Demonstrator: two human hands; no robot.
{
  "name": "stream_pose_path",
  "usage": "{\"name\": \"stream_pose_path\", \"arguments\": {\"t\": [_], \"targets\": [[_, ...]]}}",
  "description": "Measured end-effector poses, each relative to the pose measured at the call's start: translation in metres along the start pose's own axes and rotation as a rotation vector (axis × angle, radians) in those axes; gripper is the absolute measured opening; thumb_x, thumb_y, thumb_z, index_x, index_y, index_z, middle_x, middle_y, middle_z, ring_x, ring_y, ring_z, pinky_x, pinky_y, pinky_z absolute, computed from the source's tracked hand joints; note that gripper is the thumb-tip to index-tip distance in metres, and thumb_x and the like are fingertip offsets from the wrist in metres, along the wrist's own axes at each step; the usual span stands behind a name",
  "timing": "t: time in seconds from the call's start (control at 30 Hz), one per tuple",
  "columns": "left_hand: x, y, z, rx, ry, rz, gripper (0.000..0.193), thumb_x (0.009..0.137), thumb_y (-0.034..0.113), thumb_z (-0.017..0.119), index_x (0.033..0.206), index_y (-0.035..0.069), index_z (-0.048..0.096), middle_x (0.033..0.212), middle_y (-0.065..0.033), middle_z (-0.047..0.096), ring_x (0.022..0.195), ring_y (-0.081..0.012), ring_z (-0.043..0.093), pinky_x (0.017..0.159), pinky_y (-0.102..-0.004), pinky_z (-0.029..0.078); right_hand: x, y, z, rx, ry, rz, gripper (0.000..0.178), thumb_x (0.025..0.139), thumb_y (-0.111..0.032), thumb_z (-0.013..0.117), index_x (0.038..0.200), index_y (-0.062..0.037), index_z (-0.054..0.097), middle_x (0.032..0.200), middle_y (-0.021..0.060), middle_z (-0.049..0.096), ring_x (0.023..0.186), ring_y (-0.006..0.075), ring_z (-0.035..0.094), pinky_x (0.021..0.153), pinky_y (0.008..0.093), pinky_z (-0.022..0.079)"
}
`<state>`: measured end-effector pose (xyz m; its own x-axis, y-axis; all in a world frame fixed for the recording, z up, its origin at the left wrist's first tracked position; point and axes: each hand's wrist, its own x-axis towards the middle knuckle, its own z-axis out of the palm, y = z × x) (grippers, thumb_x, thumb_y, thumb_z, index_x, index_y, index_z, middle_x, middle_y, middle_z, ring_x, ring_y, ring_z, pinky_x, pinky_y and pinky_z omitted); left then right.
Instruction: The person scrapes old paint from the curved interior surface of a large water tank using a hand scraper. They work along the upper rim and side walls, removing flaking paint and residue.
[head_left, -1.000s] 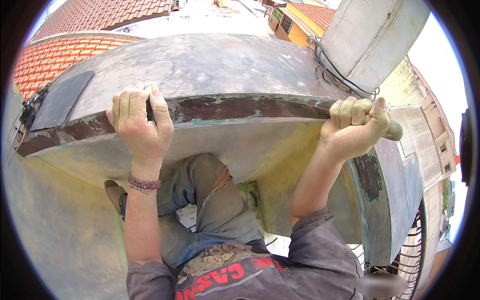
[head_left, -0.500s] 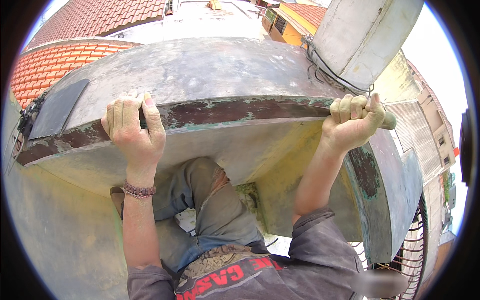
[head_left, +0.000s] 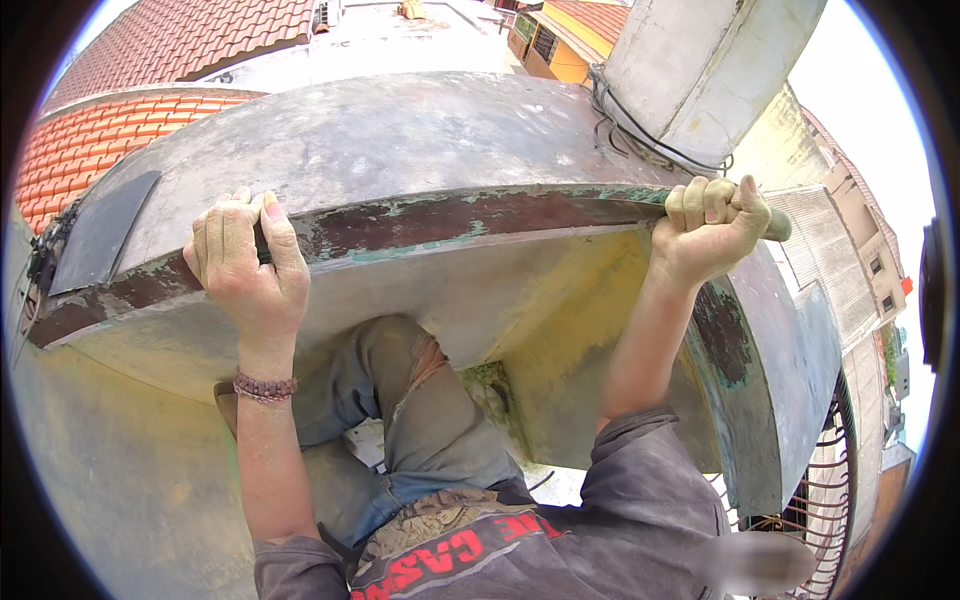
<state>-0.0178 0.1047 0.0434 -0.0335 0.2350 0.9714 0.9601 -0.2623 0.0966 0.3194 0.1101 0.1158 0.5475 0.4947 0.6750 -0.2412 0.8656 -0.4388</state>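
My left hand (head_left: 248, 255) is curled over the front edge of the curved concrete ledge (head_left: 400, 130), fingers on top and thumb at the near side. In my right hand (head_left: 712, 225), closed in a fist, is the handle of a long thin-bladed knife (head_left: 780, 226); the rounded greenish handle end sticks out to the right. Its dark blade reaches left from the fist, lying along the ledge's front face. That face carries a strip of peeling dark brown and green paint (head_left: 420, 225). The far end of the blade is hard to make out against the paint.
A pale column (head_left: 705, 80) rises at the ledge's right, with black wires (head_left: 640, 130) around its base. A dark flat sheet (head_left: 105, 235) lies at the left end. My bent knee (head_left: 400, 360) is under the ledge. Metal bars (head_left: 825, 490) stand lower right, tiled roofs (head_left: 190, 40) beyond.
The whole view has shifted slightly. My right hand with the knife has slid a little to the right along the ledge's edge. My left hand keeps its place on the ledge.
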Motion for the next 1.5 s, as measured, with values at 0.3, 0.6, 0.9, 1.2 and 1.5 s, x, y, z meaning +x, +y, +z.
{"name": "stream_pose_path", "arguments": {"t": [0.3,0.6,0.9,1.2,1.5], "targets": [[-0.003,-0.004,-0.01,-0.028,-0.123,0.036,0.017,0.09,0.018,0.061,0.099,0.003,0.064,0.103,-0.0118,0.065,0.103,-0.0284,0.058,0.092,-0.0376,0.037,-0.194,0.023,-0.034,-0.415,-0.738,0.638,0.023,0.084,-0.018,0.075,0.076,-0.0058,0.057,0.062,-0.003,0.051,0.058,0.0047,0.044,0.053,0.0238,0.039],[-0.008,-0.005,-0.024,-0.09,-0.209,0.076,0.032,0.09,0.018,0.063,0.116,0.001,0.059,0.12,-0.0159,0.059,0.12,-0.0332,0.051,0.105,-0.0461,0.034,-0.244,0.009,-0.018,-0.522,-1.303,0.587,0.026,0.079,-0.022,0.069,0.094,-0.006,0.056,0.089,0.0107,0.06,0.086,0.0314,0.058,0.078,0.0404,0.045],[-0.09,0.033,-0.102,-0.431,-0.597,-0.317,0.036,0.092,0.022,0.061,0.118,-0.003,0.056,0.111,-0.016,0.062,0.104,-0.0267,0.059,0.092,-0.0403,0.044,-0.293,0.017,-0.014,-0.708,-1.462,0.275,0.036,0.071,-0.013,0.066,0.102,-0.0038,0.051,0.093,0.0112,0.051,0.09,0.0296,0.05,0.078,0.0399,0.039],[-0.175,0.015,-0.149,-0.812,-1.23,-1.061,0.048,0.096,0.042,0.055,0.111,-0.004,0.051,0.072,-0.0045,0.059,0.063,-0.01,0.053,0.058,-0.0267,0.044,-0.324,0.037,0.005,-0.662,-1.591,0.238,0.032,0.075,-0.008,0.06,0.105,-0.0033,0.054,0.097,0.0084,0.053,0.096,0.0267,0.051,0.084,0.0412,0.039],[-0.19,0.004,-0.164,-0.994,-1.056,-1.142,0.038,0.097,0.03,0.054,0.118,-0.003,0.055,0.084,-0.0036,0.06,0.068,-0.0067,0.053,0.059,-0.0216,0.044,-0.295,0.033,0.016,-0.904,-1.221,0.055,0.054,0.07,-0.007,0.069,0.121,-0.0142,0.056,0.131,0.0145,0.046,0.128,0.0359,0.04,0.104,0.0497,0.032]]}}
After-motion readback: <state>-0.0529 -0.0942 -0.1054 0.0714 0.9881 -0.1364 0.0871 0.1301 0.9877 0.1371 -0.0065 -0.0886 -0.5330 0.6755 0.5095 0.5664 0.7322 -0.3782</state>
